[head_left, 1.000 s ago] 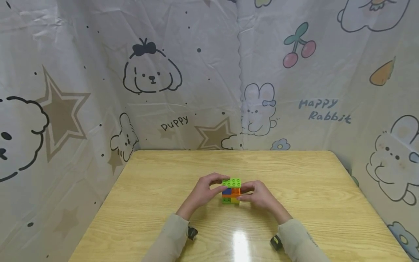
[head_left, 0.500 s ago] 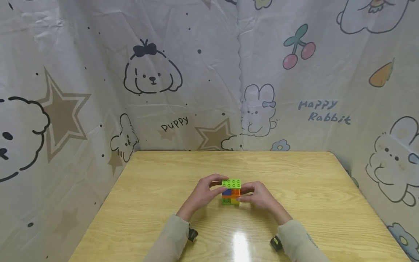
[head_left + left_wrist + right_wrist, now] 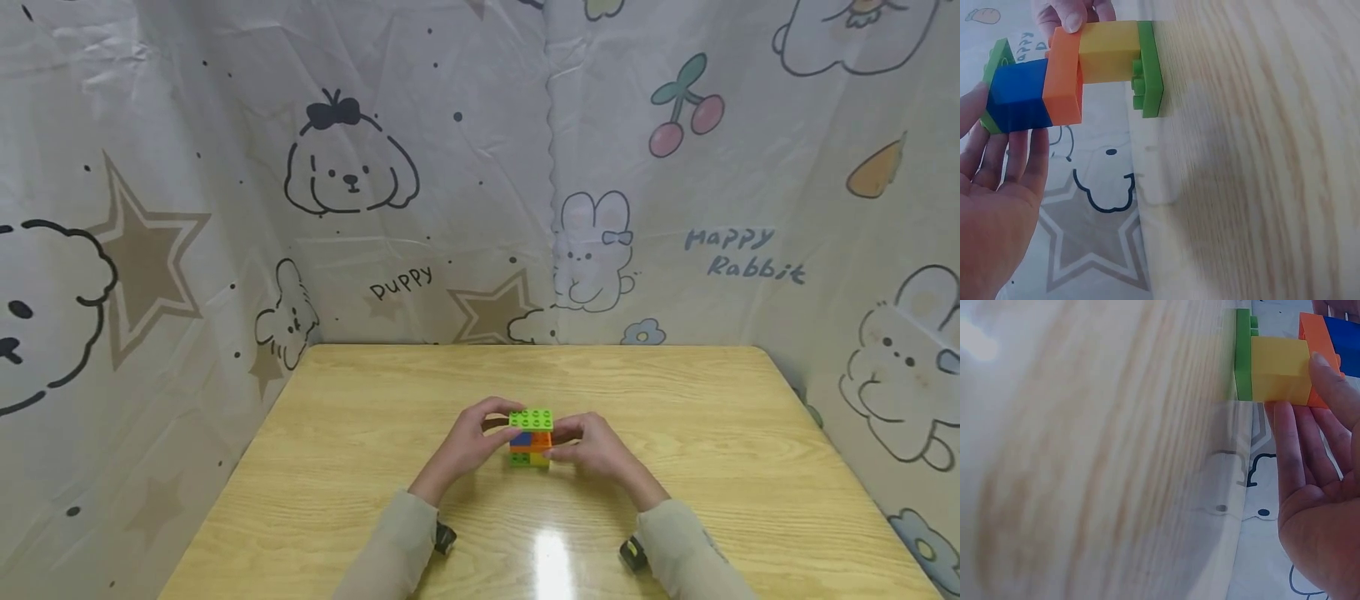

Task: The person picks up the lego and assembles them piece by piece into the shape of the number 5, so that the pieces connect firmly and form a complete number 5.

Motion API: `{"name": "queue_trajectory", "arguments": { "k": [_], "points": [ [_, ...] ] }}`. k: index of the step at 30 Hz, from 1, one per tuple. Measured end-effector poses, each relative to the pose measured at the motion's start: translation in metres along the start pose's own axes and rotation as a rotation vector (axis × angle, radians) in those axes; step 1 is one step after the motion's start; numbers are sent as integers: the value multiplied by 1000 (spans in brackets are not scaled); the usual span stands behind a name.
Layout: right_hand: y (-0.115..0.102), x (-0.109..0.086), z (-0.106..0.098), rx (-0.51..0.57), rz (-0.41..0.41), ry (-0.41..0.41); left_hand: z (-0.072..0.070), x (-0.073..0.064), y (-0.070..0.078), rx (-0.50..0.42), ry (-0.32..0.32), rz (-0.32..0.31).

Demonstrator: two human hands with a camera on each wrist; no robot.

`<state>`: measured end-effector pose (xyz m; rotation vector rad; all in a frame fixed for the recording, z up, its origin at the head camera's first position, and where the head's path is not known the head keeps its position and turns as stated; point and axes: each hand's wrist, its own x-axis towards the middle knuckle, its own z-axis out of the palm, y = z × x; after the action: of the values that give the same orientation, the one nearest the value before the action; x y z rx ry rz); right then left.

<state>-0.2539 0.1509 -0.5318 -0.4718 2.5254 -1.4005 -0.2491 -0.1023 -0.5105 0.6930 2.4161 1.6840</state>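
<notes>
A short tower of toy building bricks stands on the table between both hands in the head view. From the bottom it has a thin green brick (image 3: 1152, 72), a yellow brick (image 3: 1280, 369), a thin orange brick (image 3: 1064, 78), a blue brick (image 3: 1017, 99) and a thin green top brick (image 3: 536, 420). My left hand (image 3: 471, 437) holds the upper left part, thumb at the green top brick and fingers along the blue one. On the other side, my right hand (image 3: 596, 448) pinches the tower at the orange and yellow bricks. Its fingers lie along the yellow brick's far side.
The wood-grain table (image 3: 360, 400) reaches a cartoon-printed curtain (image 3: 450, 192) at the back and both sides. A small black device (image 3: 633, 553) sits at the right wrist, another device (image 3: 445, 538) at the left. Light glares off the table's near middle.
</notes>
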Motion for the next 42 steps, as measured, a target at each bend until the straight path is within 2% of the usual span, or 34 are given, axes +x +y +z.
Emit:
{"name": "queue_trajectory", "arguments": {
  "k": [13,17,34,42],
  "points": [
    [-3,7,-2,15,-2,11,-3,2,3,35,14,29],
    [-2,5,-2,16,3,-2,-2,0,3,41,12,19],
    [0,0,2,20,-28,-5,3,-4,-4,94,29,47],
    [2,2,1,4,-33,4,4,-3,0,143,17,65]
  ]
}}
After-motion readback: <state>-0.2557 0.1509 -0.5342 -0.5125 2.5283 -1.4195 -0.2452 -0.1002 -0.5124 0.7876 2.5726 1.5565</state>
